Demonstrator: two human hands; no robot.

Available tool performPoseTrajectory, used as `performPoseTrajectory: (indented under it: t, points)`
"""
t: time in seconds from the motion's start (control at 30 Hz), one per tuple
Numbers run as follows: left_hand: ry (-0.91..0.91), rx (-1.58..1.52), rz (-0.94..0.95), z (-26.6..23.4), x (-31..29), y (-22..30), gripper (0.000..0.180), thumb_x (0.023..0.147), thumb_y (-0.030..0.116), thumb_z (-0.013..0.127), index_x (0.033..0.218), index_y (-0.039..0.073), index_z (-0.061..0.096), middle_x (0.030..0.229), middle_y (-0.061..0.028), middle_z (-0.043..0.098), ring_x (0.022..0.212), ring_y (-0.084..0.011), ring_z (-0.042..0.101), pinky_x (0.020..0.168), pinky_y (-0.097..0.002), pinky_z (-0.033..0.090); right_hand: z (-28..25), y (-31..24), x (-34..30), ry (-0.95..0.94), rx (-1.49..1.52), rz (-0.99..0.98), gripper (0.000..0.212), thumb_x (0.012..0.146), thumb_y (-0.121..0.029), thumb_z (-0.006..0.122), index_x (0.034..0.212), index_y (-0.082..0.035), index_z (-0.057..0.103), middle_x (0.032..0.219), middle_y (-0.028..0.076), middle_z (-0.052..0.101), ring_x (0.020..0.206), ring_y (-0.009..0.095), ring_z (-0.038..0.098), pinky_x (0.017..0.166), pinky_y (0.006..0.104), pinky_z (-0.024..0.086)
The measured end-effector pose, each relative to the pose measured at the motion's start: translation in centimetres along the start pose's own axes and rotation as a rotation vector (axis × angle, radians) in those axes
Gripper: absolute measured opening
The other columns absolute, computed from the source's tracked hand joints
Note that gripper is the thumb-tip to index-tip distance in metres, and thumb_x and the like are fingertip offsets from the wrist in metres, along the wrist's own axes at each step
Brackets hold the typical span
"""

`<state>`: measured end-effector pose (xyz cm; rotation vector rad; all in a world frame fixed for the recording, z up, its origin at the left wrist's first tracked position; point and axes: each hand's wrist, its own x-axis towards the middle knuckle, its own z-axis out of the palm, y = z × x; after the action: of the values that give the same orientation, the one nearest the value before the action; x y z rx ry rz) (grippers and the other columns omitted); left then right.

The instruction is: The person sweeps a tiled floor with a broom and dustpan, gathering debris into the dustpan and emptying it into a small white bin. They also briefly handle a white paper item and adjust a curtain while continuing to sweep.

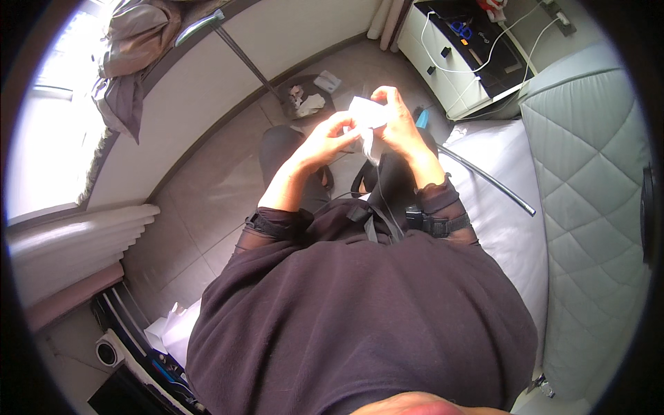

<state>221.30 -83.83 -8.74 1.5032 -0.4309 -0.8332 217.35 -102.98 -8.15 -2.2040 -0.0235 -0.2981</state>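
My left hand (324, 144) and my right hand (403, 131) are raised in front of my knees, close together. Between them is a white, paper-like piece (368, 113), partly washed out by the light. Fingers of both hands pinch it, the left at its lower left edge and the right at its right side. A thin white strip (369, 146) hangs below it. Its exact kind cannot be made out. Just past my right hand, a small blue object (422, 119) shows beside my knee.
A dark dustpan-like tray (296, 111) holding crumpled white scraps (311, 105) lies on the floor ahead. To the right, a dark rod (487, 178) rests on the pale bed (508, 149). Blue scissors (460, 30) and white cables top the white drawer cabinet (418, 38).
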Motion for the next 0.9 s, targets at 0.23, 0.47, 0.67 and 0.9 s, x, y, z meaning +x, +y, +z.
performPoseTrajectory:
  t: [0.23, 0.47, 0.67, 0.9]
  points:
    - [-0.05, -0.01, -0.021, 0.5, 0.3, -0.3, 0.029, 0.085, 0.02, 0.064, 0.111, 0.01, 0.056, 0.097, 0.0031, 0.052, 0.09, -0.005, 0.047, 0.077, -0.02, 0.039, 0.2, 0.7, 0.6, -0.191, -0.092, 0.186, 0.044, 0.072, -0.018, 0.069, 0.11, -0.007, 0.048, 0.089, 0.012, 0.063, 0.088, 0.032, 0.063, 0.079, 0.038, 0.049]
    - [0.369, 0.296, 0.433, 1.1, 1.6, -1.3, 0.017, 0.078, 0.003, 0.062, 0.093, 0.005, 0.055, 0.099, -0.0016, 0.053, 0.094, -0.0134, 0.052, 0.083, -0.0288, 0.043, 0.9, 1.4, 0.5, 0.038, 0.276, -0.024, 0.033, 0.074, -0.02, 0.066, 0.103, -0.005, 0.059, 0.094, 0.009, 0.063, 0.088, 0.021, 0.063, 0.077, 0.032, 0.049]
    - [0.583, 0.521, 0.558, 0.9, 1.7, -1.3, 0.013, 0.075, 0.004, 0.067, 0.083, 0.005, 0.056, 0.094, -0.0048, 0.056, 0.092, -0.0172, 0.054, 0.084, -0.0291, 0.043, 0.2, 1.1, 0.7, -0.006, 0.376, 0.004, 0.029, 0.077, -0.024, 0.064, 0.099, -0.005, 0.062, 0.094, 0.008, 0.061, 0.084, 0.019, 0.059, 0.076, 0.0309, 0.046]
    - [0.436, 0.239, 0.556, 1.3, 1.9, -1.3, 0.02, 0.073, 0.008, 0.073, 0.088, 0.006, 0.059, 0.11, -0.0066, 0.054, 0.108, -0.0188, 0.049, 0.092, -0.0327, 0.04, -0.7, 0.7, 0.9, -0.055, 0.231, 0.212, 0.027, 0.075, -0.025, 0.065, 0.093, -0.005, 0.06, 0.09, 0.01, 0.06, 0.081, 0.021, 0.06, 0.073, 0.0316, 0.046]
